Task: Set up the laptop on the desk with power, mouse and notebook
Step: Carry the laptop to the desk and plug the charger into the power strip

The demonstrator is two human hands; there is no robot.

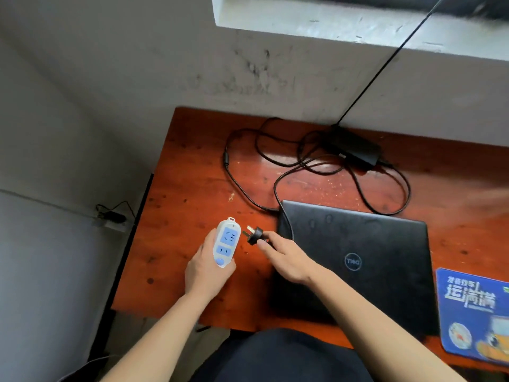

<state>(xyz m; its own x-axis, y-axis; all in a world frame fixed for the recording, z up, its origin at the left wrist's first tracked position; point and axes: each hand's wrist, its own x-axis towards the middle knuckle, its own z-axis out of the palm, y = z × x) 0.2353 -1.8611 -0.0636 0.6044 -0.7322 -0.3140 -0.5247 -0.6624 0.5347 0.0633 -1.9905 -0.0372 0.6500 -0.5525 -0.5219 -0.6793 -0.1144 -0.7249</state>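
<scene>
A closed black laptop (358, 260) lies on the reddish wooden desk (187, 172). My left hand (206, 268) grips a white power strip (226, 242) with blue sockets, held just above the desk's left part. My right hand (286, 257) pinches a black three-pin plug (254, 235), its prongs pointing at the strip and a small gap away from it. The plug's black cable (275, 186) loops over the desk to the black power brick (355, 148) at the back.
A blue printed mouse pad (468, 307) lies at the desk's right front corner. A grey wall and window ledge (330, 26) rise behind the desk. A wall socket with a dark plug (113, 217) sits low on the left wall. My dark-clothed lap (275, 357) is below.
</scene>
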